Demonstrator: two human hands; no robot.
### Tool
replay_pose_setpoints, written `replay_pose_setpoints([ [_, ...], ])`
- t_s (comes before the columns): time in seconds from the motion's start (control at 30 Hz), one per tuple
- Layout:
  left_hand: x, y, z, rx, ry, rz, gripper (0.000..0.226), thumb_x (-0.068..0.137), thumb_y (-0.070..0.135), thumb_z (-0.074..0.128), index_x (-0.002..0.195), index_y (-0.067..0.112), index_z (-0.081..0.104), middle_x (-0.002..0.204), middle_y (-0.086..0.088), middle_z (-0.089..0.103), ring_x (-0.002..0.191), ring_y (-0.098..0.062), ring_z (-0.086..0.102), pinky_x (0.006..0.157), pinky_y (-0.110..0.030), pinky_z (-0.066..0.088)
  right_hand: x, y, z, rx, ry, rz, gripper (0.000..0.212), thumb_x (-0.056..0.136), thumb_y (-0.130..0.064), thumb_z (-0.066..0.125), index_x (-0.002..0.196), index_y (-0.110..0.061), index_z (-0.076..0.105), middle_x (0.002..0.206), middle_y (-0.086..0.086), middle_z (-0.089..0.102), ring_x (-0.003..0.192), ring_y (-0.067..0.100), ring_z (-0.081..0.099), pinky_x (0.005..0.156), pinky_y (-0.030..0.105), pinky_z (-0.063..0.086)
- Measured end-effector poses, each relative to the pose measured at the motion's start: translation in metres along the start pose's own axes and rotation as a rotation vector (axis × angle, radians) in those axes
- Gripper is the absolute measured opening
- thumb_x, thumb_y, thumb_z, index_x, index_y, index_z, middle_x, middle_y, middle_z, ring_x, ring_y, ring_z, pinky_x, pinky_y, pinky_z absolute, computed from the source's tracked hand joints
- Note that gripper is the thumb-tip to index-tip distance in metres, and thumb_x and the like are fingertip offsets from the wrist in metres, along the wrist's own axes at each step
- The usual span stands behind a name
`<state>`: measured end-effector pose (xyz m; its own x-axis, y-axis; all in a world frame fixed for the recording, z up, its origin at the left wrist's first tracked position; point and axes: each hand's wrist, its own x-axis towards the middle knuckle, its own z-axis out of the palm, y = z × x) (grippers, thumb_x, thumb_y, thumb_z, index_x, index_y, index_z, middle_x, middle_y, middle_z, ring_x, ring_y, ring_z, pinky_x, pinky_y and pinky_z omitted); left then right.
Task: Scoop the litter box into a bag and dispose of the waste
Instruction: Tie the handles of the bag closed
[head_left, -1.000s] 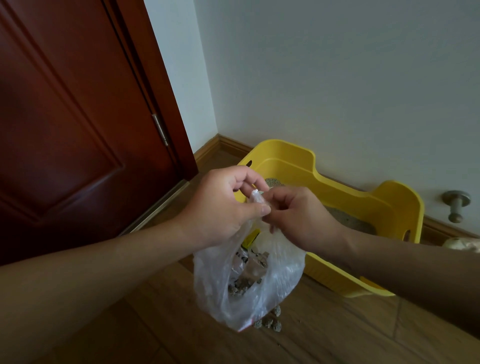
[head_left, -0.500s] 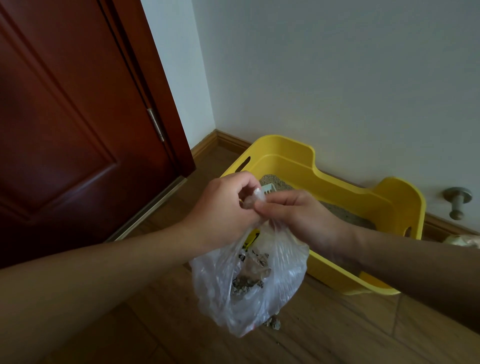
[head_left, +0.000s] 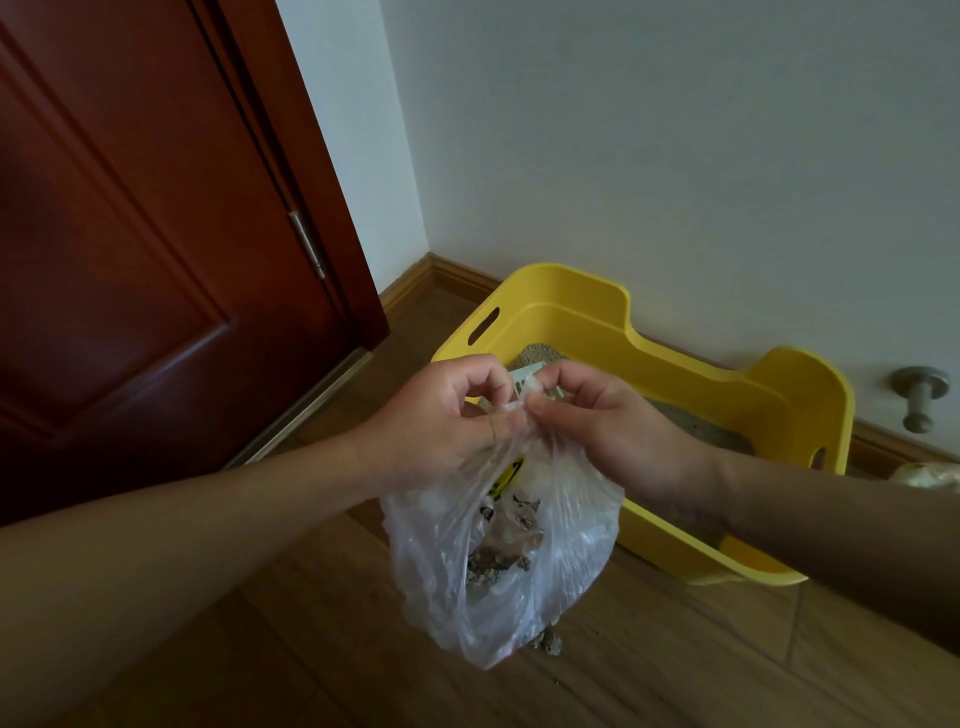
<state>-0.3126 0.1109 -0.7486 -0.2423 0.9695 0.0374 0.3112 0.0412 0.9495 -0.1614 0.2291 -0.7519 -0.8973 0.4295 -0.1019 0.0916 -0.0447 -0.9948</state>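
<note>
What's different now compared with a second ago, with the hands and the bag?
Both hands, left hand and right hand, kept pinching the neck of the clear bag and reworked their fingers there, apparently tying it. The view dipped, showing more of the litter box and a white scoop behind the hands. Unchanged: the bag hangs with clumps inside, bits lie on the floor.

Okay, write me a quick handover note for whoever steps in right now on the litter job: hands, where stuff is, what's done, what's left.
Left hand and right hand: both pinch the gathered neck of the bag, held up in front of the litter box.
Bag: clear plastic, clumps inside.
Litter box: on the floor against the wall, litter inside.
A few clumps lie on the floor under the bag.
Done: waste bagged.
Left: finish tying, pick up stray clumps, bin the bag.
</note>
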Motion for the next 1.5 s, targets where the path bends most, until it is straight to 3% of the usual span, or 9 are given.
replay_pose_setpoints([
  [0.23, -0.002, 0.004, 0.003, 0.011, -0.132, -0.092, 0.025, 0.086, -0.003, 0.069, 0.075, -0.008, 0.047, 0.064, -0.001, 0.045, 0.056, -0.005, 0.045, 0.054, -0.016, 0.040, -0.001, 0.005, -0.006, -0.013, -0.012, 0.014, 0.010, 0.099, -0.018, 0.054, 0.090, -0.015, 0.057, 0.092, 0.026, 0.063, 0.080, 0.032, 0.060, 0.076, 0.048, 0.048],
  [0.53, -0.003, 0.011, 0.003, 0.420, -0.057, 0.104, 0.029, 0.081, 0.001, 0.070, 0.065, 0.013, 0.049, 0.062, 0.005, 0.047, 0.056, -0.009, 0.040, 0.053, -0.028, 0.035, 0.003, 0.006, -0.004, -0.259, 0.044, 0.148, 0.022, 0.100, -0.032, 0.051, 0.087, -0.015, 0.058, 0.062, -0.002, 0.062, 0.067, 0.021, 0.050, 0.070, 0.041, 0.041],
  [0.7, -0.002, 0.010, 0.008, 0.523, 0.028, 0.244, 0.031, 0.075, -0.007, 0.067, 0.063, 0.016, 0.050, 0.079, -0.003, 0.054, 0.066, -0.024, 0.053, 0.056, -0.041, 0.043, 0.008, 0.007, -0.001, -0.181, 0.125, 0.232, 0.009, 0.090, -0.022, 0.066, 0.086, -0.016, 0.059, 0.055, 0.001, 0.058, 0.060, 0.019, 0.046, 0.066, 0.038, 0.035],
  [0.83, -0.001, 0.010, 0.008, 0.517, 0.045, 0.215, 0.030, 0.076, -0.006, 0.069, 0.062, 0.013, 0.051, 0.067, -0.006, 0.056, 0.059, -0.019, 0.051, 0.052, -0.039, 0.041, 0.006, 0.006, -0.001, -0.253, 0.102, 0.223, 0.012, 0.089, -0.020, 0.065, 0.077, -0.016, 0.063, 0.055, 0.000, 0.057, 0.060, 0.018, 0.046, 0.065, 0.036, 0.037],
  [0.93, -0.003, 0.013, 0.008, 0.486, 0.076, 0.189, 0.029, 0.082, 0.004, 0.073, 0.063, 0.010, 0.052, 0.056, -0.001, 0.048, 0.052, -0.006, 0.038, 0.048, -0.022, 0.030, 0.004, 0.004, -0.003, -0.257, 0.046, 0.207, 0.036, 0.092, -0.038, 0.058, 0.069, -0.011, 0.060, 0.061, 0.007, 0.049, 0.057, 0.018, 0.040, 0.061, 0.035, 0.033],
  [1.0, -0.002, 0.013, 0.006, 0.426, 0.087, 0.139, 0.028, 0.083, 0.010, 0.074, 0.066, 0.008, 0.052, 0.057, -0.007, 0.048, 0.053, -0.008, 0.038, 0.049, -0.029, 0.031, 0.004, 0.004, -0.006, -0.244, -0.001, 0.188, 0.045, 0.081, -0.050, 0.060, 0.074, -0.005, 0.062, 0.070, 0.012, 0.048, 0.064, 0.023, 0.043, 0.066, 0.040, 0.035],
  [1.2, 0.004, 0.011, 0.004, 0.136, 0.073, -0.143, 0.031, 0.076, -0.008, 0.070, 0.067, 0.005, 0.044, 0.053, -0.002, 0.042, 0.048, -0.013, 0.037, 0.046, -0.025, 0.029, 0.006, 0.014, -0.005, -0.285, -0.063, 0.154, 0.019, 0.079, -0.025, 0.063, 0.092, -0.026, 0.077, 0.091, 0.033, 0.063, 0.077, 0.023, 0.049, 0.069, 0.043, 0.037],
  [1.37, 0.004, 0.014, 0.003, -0.147, 0.033, -0.295, 0.029, 0.081, -0.011, 0.064, 0.071, 0.010, 0.046, 0.075, -0.020, 0.065, 0.072, -0.024, 0.066, 0.060, -0.028, 0.046, 0.005, 0.012, -0.006, -0.398, 0.107, -0.016, 0.014, 0.086, -0.024, 0.073, 0.096, -0.020, 0.064, 0.083, 0.003, 0.066, 0.063, 0.005, 0.052, 0.060, 0.027, 0.043],
  [1.5, 0.001, 0.014, 0.004, -0.254, 0.015, -0.364, 0.025, 0.077, -0.002, 0.068, 0.077, 0.009, 0.046, 0.077, -0.018, 0.070, 0.069, -0.018, 0.066, 0.058, -0.024, 0.047, 0.000, 0.014, -0.006, -0.403, 0.168, -0.136, 0.021, 0.082, -0.017, 0.078, 0.084, -0.015, 0.057, 0.077, 0.010, 0.064, 0.060, 0.012, 0.051, 0.054, 0.033, 0.044],
])
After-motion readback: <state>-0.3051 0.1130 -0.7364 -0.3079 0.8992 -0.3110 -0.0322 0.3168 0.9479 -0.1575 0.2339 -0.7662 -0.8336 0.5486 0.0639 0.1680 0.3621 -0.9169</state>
